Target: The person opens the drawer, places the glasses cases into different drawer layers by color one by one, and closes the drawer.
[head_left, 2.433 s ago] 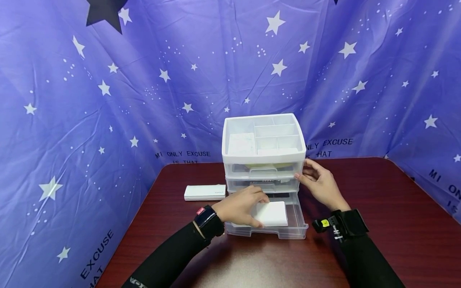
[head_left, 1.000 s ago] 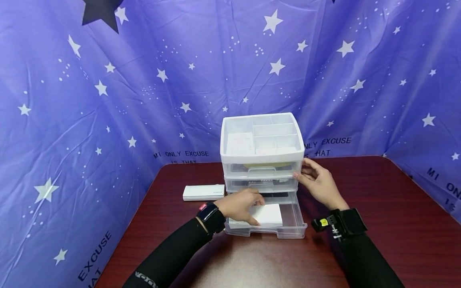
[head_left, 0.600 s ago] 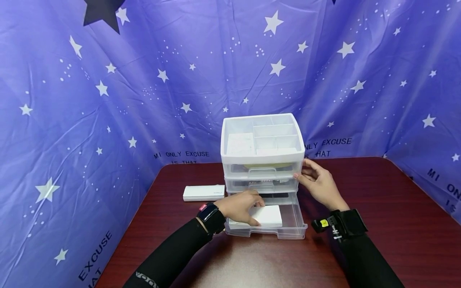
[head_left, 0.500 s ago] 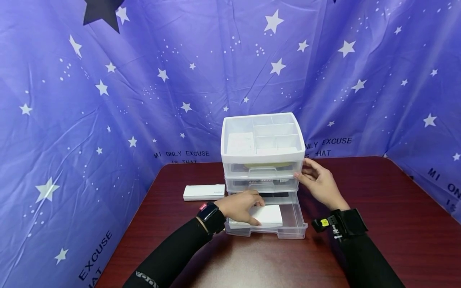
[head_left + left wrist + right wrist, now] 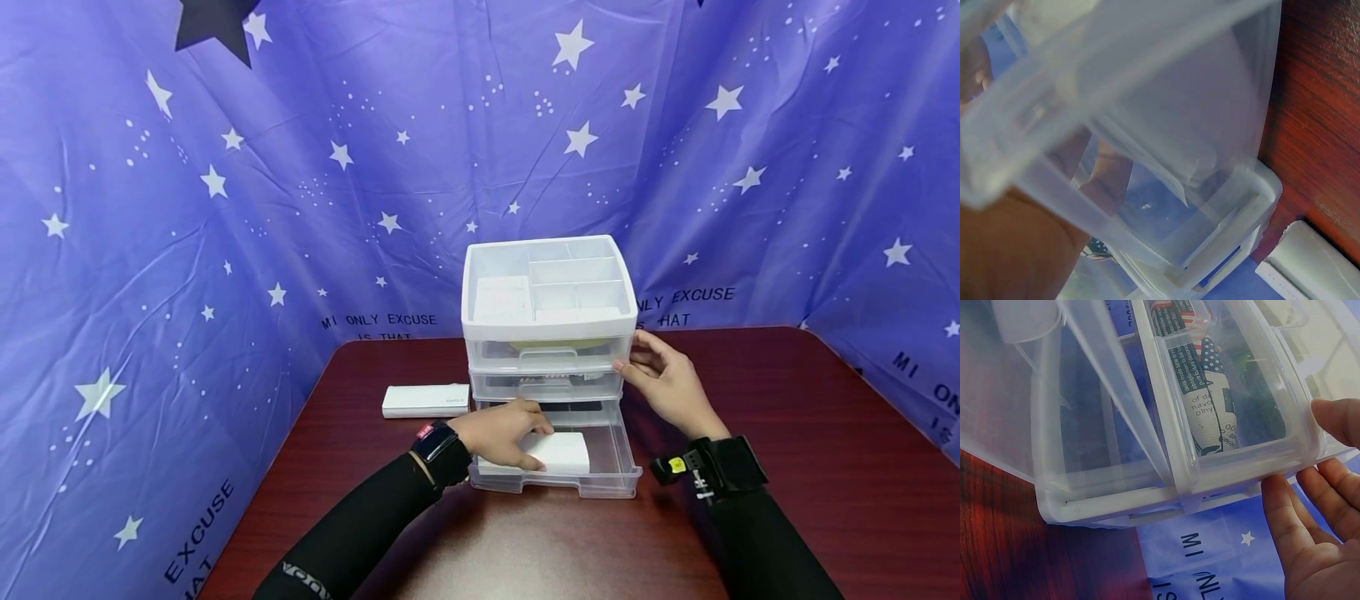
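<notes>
A clear plastic drawer unit (image 5: 551, 329) with a white compartment top stands on the table, its bottom drawer (image 5: 611, 483) pulled out. Inside that drawer lies a flat white box (image 5: 566, 452), rounded at the edges. My left hand (image 5: 501, 433) holds the box from above, thumb at the near side and fingers at the far side; the hand covers the box's left part. My right hand (image 5: 667, 385) grips the unit's right side at the upper drawers. In the right wrist view, the thumb is at the front edge and the fingers (image 5: 1282, 509) are against the side wall.
A long white case (image 5: 426, 402) lies on the dark red table (image 5: 787, 433), just left of the unit. The middle drawer holds a patterned pouch (image 5: 1207, 394), seen in the right wrist view. Behind the table hangs a blue star-print curtain (image 5: 420, 183).
Over these frames my left hand and the white box have shifted a little left and lower in the drawer. My right hand keeps its place on the unit's side.
</notes>
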Available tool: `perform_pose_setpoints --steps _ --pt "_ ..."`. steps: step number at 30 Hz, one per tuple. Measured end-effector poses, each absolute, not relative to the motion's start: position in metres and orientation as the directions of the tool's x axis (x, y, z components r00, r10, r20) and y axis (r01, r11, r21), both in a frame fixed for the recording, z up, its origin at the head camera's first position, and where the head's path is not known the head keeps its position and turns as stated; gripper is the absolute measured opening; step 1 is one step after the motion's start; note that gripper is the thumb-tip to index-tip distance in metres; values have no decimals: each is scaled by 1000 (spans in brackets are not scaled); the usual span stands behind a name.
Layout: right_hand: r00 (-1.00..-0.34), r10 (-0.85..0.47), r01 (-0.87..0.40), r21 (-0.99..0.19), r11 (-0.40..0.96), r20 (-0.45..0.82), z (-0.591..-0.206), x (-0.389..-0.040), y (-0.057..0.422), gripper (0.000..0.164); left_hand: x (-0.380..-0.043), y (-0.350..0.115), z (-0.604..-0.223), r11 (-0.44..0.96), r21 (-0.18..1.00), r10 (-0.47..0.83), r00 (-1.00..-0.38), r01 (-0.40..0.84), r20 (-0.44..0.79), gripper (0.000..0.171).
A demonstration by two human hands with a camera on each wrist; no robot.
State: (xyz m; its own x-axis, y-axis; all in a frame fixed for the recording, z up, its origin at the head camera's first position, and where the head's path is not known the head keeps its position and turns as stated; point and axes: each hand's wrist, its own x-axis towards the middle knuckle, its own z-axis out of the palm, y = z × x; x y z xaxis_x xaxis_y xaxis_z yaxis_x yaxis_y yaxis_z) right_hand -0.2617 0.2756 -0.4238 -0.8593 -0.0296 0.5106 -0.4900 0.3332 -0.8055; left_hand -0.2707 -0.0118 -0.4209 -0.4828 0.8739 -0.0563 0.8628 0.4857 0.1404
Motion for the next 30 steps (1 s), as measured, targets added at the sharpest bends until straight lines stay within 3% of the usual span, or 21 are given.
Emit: perform_pose_setpoints --steps 5,13,21,30 --pt "-860 -28 -489 -806 333 510 -423 -261 276 56 -271 -14 -423 460 120 887 -460 880 -31 54" --pt "-866 -24 -477 -813 333 499 -422 -261 276 57 -273 -22 -422 351 121 932 -359 929 53 42" --pt "-871 -16 -470 -821 324 491 -422 -260 275 57 -268 -27 -416 355 135 928 -366 925 69 30" --pt "-874 -8 -463 -827 319 486 -423 -261 275 54 -263 -25 -419 347 42 933 -349 937 90 10"
